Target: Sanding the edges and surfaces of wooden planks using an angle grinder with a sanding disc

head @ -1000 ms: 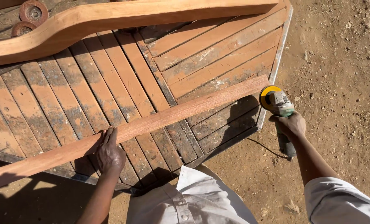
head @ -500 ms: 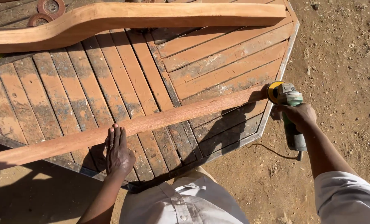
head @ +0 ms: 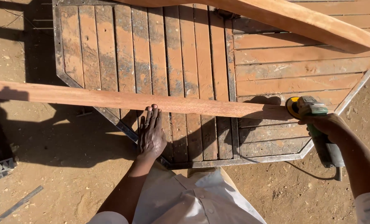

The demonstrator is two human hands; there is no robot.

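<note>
Clamped in the right hand (head: 324, 123), a green angle grinder (head: 313, 114) meets the long plank's (head: 122, 99) end; the left hand (head: 151, 132) presses flat, fingers spread, against that plank's near edge.

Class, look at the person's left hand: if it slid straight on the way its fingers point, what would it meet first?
The left hand would meet the long wooden plank at once; its fingertips already seem to touch the near edge.

Long plank (head: 122, 99) cut off at left edge; upper beam (head: 301, 20) cut at top; grinder (head: 313, 112) grip hidden under right hand (head: 324, 124); disc edge blurred.
</note>
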